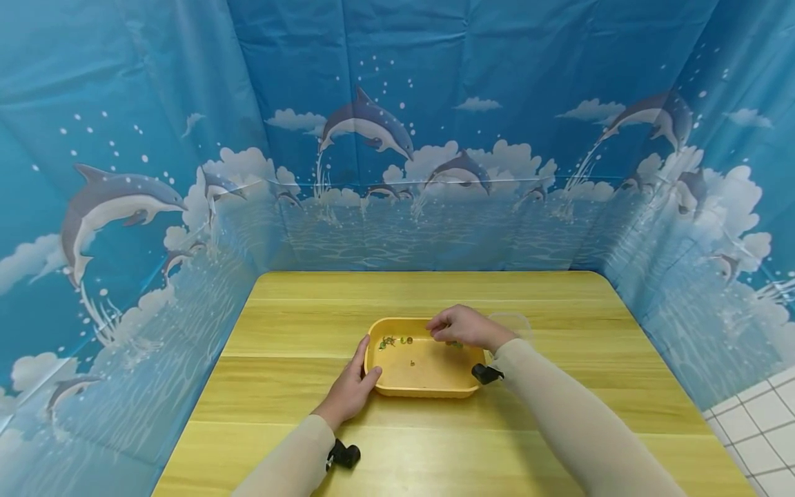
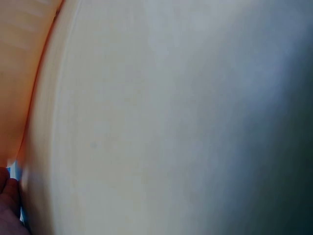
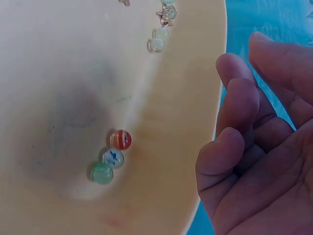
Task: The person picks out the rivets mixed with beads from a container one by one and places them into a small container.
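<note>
A shallow yellow tray (image 1: 428, 392) holds several glass marbles and small metallic-looking pieces. My left hand (image 1: 349, 392) grips its left end, thumb at the near corner and fingers along the outer side. Above the far right part of the tray hovers my right hand (image 1: 462, 326), fingers loosely bent. In the right wrist view, no object shows between those fingers. Below them lie a red-striped marble (image 3: 121, 139), a blue-patterned marble (image 3: 113, 158) and a green marble (image 3: 101, 173). Pale marbles (image 3: 156, 45) and small metallic pieces (image 3: 166, 18) sit farther along the tray's far side.
The tray stands on a yellow wood-grain table (image 1: 279, 386). A clear round item (image 1: 512, 319) lies behind the right wrist. One small piece (image 1: 413, 363) sits alone mid-tray. Blue dolphin-print curtains (image 1: 397, 228) enclose the table's back and sides.
</note>
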A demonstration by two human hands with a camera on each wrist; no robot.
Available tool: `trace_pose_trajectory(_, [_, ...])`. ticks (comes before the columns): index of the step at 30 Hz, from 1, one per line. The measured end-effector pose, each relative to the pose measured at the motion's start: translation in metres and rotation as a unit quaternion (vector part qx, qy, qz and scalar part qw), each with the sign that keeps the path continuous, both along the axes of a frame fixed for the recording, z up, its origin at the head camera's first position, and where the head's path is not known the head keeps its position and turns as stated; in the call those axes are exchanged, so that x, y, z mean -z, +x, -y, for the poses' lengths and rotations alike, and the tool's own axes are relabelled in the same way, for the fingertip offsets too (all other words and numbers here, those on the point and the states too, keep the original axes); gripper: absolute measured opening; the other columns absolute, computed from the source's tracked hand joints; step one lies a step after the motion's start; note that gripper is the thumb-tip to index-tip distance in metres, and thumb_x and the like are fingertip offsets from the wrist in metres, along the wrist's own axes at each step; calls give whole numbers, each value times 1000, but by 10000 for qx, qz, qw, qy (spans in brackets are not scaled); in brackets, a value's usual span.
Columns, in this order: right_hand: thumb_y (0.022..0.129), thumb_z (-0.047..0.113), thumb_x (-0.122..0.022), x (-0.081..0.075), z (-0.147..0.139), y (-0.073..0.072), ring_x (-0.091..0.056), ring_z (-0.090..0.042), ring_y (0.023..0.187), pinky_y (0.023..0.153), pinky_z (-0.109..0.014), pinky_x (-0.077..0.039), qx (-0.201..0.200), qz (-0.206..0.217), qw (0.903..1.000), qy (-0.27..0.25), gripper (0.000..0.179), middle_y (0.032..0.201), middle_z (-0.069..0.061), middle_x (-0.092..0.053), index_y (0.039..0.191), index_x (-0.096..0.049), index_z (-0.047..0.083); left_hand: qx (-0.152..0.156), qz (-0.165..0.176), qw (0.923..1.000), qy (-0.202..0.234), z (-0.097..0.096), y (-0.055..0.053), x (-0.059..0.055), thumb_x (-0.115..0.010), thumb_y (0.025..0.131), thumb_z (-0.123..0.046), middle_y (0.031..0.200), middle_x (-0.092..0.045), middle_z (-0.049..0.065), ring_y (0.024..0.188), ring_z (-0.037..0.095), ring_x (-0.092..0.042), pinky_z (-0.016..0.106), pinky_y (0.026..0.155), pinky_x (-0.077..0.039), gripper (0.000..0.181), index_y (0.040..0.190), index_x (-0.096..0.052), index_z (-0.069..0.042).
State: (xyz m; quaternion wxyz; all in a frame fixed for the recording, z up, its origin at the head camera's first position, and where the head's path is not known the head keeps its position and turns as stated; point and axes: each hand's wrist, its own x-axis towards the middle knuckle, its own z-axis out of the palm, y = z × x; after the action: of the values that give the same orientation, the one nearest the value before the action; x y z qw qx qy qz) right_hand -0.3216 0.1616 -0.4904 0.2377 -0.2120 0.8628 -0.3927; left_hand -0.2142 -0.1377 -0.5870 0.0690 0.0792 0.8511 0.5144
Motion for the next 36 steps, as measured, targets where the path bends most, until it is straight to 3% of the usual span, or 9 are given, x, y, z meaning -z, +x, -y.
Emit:
trace_pose_trajectory(12, [101,10,-70,5,18,1,-72,-20,109,98,-42,-59,-194,-92,9997,143,32,125,-14,-76,132,-73,2,3,20,10000,37,0,1,-2,-49,113,-33,172,-25,21,156,40,-35,57,125,-31,74,171,-3,-35])
trace_pose_trajectory(24, [98,8,-73,20,36,-2,-71,-14,101,95,-40,-59,-257,-247,9986,402,25,118,-9,-78,123,-79,8,46,43,10000,54,1,0,-1,-49,113,-33,173,-25,19,156,39,-35,57,125,-31,74,171,-3,-36])
trace_pose_trajectory(36, [99,10,-73,26,47,-3,-69,-12,98,90,-36,-60,-535,-316,9959,664,26,114,-2,-78,124,-79,8,-36,18,10000,-49,2,-1,0,-50,113,-36,172,-28,19,156,40,-34,59,125,-32,74,170,-4,-41])
